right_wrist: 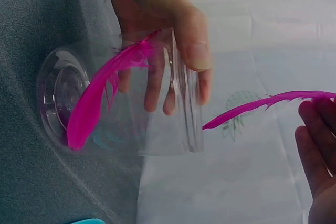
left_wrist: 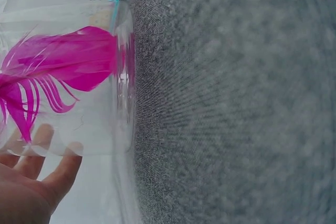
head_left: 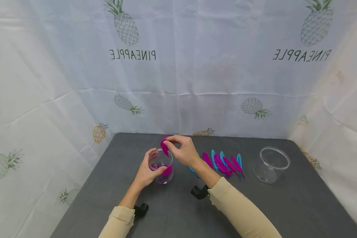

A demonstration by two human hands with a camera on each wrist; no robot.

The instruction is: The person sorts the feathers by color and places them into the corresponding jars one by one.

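My left hand [head_left: 145, 172] grips a clear plastic jar [head_left: 164, 180] near its rim, fingers on the far side and thumb in front. The jar stands upright on the table. Inside it lies a magenta feather [right_wrist: 89, 111], leaning against the wall in the right wrist view. Above the jar's mouth, my right hand [head_left: 185, 151] pinches another magenta feather [head_left: 163, 145] between thumb and fingers. That feather's free tip points down at the opening, close to the rim. The left wrist view shows the jarred feather [left_wrist: 79, 59] through the clear wall.
Right of the jar, several magenta feathers [head_left: 220, 163] and blue feathers [head_left: 239, 160] lie in a row, partly behind my right forearm. A second clear jar [head_left: 266, 178] stands farther right on the dark grey table [head_left: 172, 215]. Pineapple-print curtains [head_left: 190, 76] enclose the table's back and sides.
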